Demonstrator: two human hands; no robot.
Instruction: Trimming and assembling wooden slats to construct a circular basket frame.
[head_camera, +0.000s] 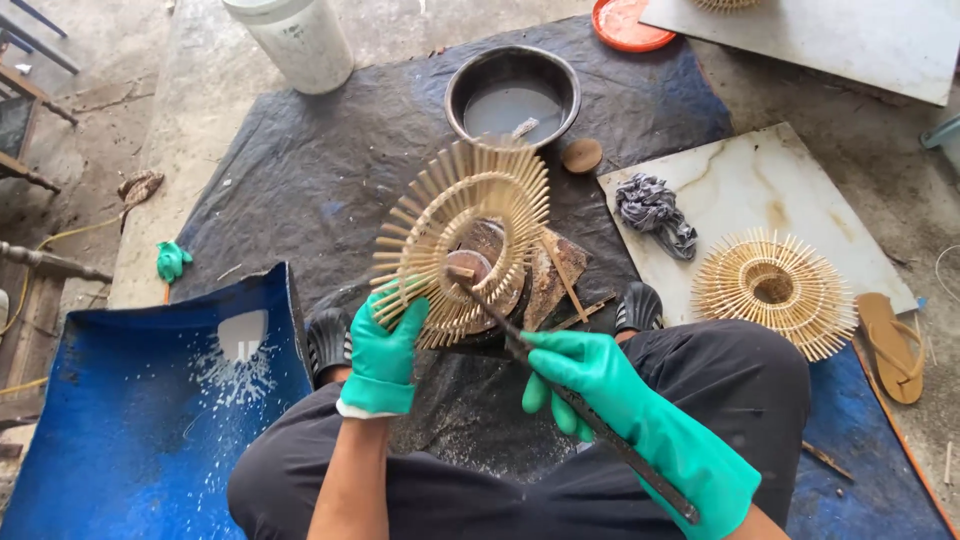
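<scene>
Left hand grips the upright slatted bamboo ring while the right hand, closed round a long blade, trims inside it, likely needing steady pressure next.

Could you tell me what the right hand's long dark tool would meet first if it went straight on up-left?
Probably the bamboo ring frame that the left hand steadies; the right hand aims the tool into its middle, though depth is unclear.

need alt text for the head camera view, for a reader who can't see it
Seen from above, a squatting person in green gloves holds a round bamboo-stick frame upright with the left hand while the right hand works a long dark tool into its centre. A metal bowl of liquid stands beyond; a second frame lies on a marble slab.
</scene>
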